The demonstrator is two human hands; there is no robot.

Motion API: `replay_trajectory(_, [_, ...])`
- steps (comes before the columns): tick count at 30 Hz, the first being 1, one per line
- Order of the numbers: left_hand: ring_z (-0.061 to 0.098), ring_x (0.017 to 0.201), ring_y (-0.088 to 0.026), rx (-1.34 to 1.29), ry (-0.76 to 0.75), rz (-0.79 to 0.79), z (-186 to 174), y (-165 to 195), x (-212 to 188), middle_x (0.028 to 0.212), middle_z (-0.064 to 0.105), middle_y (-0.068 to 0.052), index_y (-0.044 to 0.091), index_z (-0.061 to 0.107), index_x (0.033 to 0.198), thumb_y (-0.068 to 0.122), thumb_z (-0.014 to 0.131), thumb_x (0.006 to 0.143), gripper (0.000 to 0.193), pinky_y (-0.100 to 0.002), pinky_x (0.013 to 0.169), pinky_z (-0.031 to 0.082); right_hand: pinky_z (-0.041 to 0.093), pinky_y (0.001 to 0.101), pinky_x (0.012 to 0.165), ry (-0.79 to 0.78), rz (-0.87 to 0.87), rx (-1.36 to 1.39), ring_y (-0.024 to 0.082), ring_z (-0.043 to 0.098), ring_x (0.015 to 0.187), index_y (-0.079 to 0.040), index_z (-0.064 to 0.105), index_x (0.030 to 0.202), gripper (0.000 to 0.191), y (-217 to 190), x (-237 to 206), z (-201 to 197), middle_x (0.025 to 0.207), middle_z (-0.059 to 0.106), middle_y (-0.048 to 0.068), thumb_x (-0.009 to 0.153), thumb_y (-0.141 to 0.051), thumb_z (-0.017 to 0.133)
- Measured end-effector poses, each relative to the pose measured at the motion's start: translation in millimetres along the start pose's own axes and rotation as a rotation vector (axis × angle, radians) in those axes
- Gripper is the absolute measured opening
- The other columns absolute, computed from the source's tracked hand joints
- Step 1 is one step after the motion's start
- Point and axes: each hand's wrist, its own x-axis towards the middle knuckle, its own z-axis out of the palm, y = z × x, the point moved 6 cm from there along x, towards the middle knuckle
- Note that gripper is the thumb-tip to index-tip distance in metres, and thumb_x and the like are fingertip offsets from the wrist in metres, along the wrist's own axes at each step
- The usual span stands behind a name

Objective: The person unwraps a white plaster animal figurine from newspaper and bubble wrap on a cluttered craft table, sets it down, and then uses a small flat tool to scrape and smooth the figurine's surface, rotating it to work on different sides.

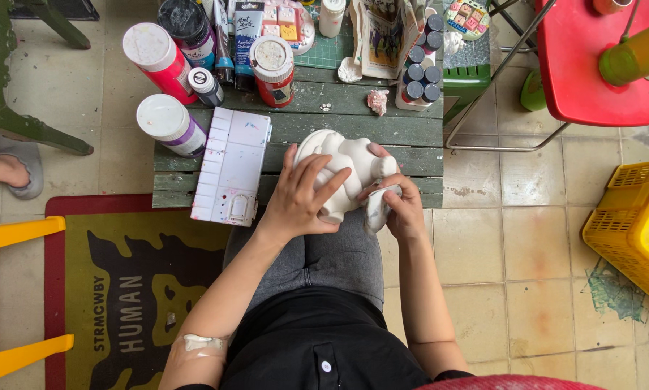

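Over the lap, at the near edge of the table [411, 141], both hands hold a white unpainted figurine [342, 162]; left hand [301, 193] has its grip wrapped on the figurine's left side, fingers [323, 173] spread across the front, thumb side hidden; right hand [404, 206] closes its grip on the figurine's lower right part, fingertips touching the white surface; figurine sits tilted, partly above grey-trousered knees, partly above the green wooden planks; surface plain white, rounded lumps, exact shape hard to tell.

Just left of the left hand lies a white paint palette box [230, 165] with rows of wells, stained, overhanging the table edge; left of that a white-capped bottle [169, 124] lying on its side; behind it a red bottle with white cap [155, 54], a small dark-capped bottle [206, 85], a red jar with speckled lid [272, 68], a blue-and-black paint tube [247, 36]; right of centre a cluster of small dark-capped paint pots [420, 72] in a holder; small pink lump [377, 101] near them on the planks.

Beyond the table: red folding chair [599, 65] upper right; yellow plastic basket [632, 227] on the tiled floor at right; yellow chair frame [10, 289] at left over a rug [129, 303] with red border; another person's foot in a grey slipper [14, 170] at far left; bandage [201, 343] on the left forearm.
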Motion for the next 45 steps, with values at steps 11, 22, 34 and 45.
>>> replay_trajectory(11, [0.024, 0.151, -0.042, -0.323, 0.130, -0.048, 5.3, -3.2, -12.9, 0.156, 0.030, -0.019, 0.026, 0.023, 0.156, 0.054, 0.096, 0.056, 0.127, -0.064, 0.124, 0.031, 0.054, 0.0315, 0.060, 0.165, -0.302, 0.134, 0.024, 0.065, 0.070, -0.004, 0.064, 0.100, 0.019, 5.1, -12.3, -14.9, 0.129, 0.051, 0.013, 0.097, -0.021, 0.071])
replay_trajectory(22, [0.067, 0.129, -0.031, -0.807, 0.222, -0.623, 31.2, -23.0, -25.2, 0.141, 0.061, -0.022, -0.001, 0.034, 0.149, 0.043, 0.099, 0.067, 0.114, -0.041, 0.106, 0.059, 0.062, 0.0378, 0.061, 0.009, -0.320, -0.075, 0.031, 0.068, 0.077, 0.000, 0.067, 0.089, 0.021, 4.5, -36.2, 18.4, 0.121, 0.050, 0.015, 0.093, -0.019, 0.075])
replay_trajectory(34, [0.070, 0.124, -0.031, -0.703, 0.183, -0.431, 20.4, -19.2, -27.8, 0.135, 0.064, -0.022, 0.001, 0.033, 0.148, 0.042, 0.101, 0.060, 0.119, -0.042, 0.105, 0.059, 0.063, 0.0385, 0.080, -0.062, -0.062, -0.487, 0.026, 0.076, 0.091, 0.002, 0.074, 0.098, 0.009, -31.9, -64.7, -10.7, 0.113, 0.072, 0.019, 0.092, -0.004, 0.073])
replay_trajectory(45, [0.074, 0.112, -0.029, -0.655, 0.004, -0.420, 26.2, -17.7, -26.8, 0.126, 0.068, -0.017, 0.008, 0.038, 0.145, 0.048, 0.102, 0.051, 0.120, -0.039, 0.098, 0.062, 0.058, 0.0317, 0.081, 0.217, -0.529, -1.346, 0.020, 0.074, 0.094, -0.005, 0.074, 0.108, 0.017, -139.3, -7.4, 46.1, 0.106, 0.075, 0.007, 0.091, -0.001, 0.079])
